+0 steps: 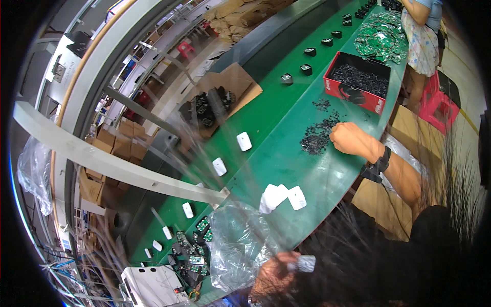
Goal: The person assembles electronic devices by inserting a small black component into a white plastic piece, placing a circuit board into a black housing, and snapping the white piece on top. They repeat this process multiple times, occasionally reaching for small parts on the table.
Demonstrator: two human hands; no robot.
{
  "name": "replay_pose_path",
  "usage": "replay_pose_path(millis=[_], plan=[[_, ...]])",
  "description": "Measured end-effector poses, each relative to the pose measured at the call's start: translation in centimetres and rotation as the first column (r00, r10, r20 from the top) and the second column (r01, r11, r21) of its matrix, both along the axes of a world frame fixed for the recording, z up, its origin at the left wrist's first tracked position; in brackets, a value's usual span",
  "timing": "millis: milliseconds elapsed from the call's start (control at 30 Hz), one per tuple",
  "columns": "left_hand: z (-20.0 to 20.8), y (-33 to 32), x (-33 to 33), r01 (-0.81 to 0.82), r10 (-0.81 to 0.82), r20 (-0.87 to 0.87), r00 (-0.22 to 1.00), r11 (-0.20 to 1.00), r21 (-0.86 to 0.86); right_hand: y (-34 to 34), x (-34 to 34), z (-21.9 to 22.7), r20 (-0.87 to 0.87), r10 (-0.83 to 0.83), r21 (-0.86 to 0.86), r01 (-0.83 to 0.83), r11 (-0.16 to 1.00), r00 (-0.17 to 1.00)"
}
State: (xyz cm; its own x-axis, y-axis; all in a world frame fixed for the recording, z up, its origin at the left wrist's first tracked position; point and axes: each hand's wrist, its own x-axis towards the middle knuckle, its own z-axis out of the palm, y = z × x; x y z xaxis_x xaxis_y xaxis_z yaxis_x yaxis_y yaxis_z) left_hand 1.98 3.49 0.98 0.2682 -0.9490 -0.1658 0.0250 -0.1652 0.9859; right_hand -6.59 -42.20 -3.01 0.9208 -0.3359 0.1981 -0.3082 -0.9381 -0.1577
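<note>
Low in the head view, my left hand (275, 273) grips a small, pale plastic cover (306, 263) with rounded corners. My right hand (353, 139), a black band at its wrist, is at the edge of a heap of small black parts (316, 137) on the green work surface. Its fingers are curled together; what is between them, if anything, is hidden. Between the two hands lies a small group of white covers (276, 195), some overlapping. A crumpled clear plastic bag (238, 245) lies beside my left hand.
Beyond my right hand stands a red box (353, 96) of black parts, then a pile of green circuit boards (381, 38). White covers (244, 141) and black units (306, 69) line the green belt. A pale metal bar (117, 166) crosses the left side. Another person (420, 36) stands far right.
</note>
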Motion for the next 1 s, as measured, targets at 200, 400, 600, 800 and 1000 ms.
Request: replay_pose_path(millis=[200, 400, 600, 800, 1000], plan=[[-0.7, 3.0, -0.6, 0.194, -0.199, -0.330, 0.923, 0.980, -0.050, 1.2, 3.5, 1.6, -0.167, 0.060, -0.039, -0.068, 0.997, 0.984], [-1.2, 0.7, -1.5, 0.315, -0.410, -0.548, 0.729, 0.912, -0.263, 0.5, 1.0, 1.0, -0.039, 0.110, 0.016, -0.110, 0.994, 0.993], [-1.8, -0.9, -3.1, 0.292, -0.398, -0.504, 0.767, 0.915, -0.278, 1.1, 1.5, 0.8, 0.111, 0.194, 0.117, -0.207, 0.971, 0.975], [-2.9, -0.8, -3.0, 0.218, -0.258, -0.696, 0.670, 0.965, -0.147, 1.3, 1.3, 1.6, 0.287, 0.185, 0.073, -0.214, 0.974, 0.940], [-3.0, -1.7, -3.3, -0.431, 0.120, -0.830, 0.545, 0.889, -0.155, 2.3, 3.6, -0.3, 0.435, -0.097, 0.523, -0.164, 0.836, 0.895]])
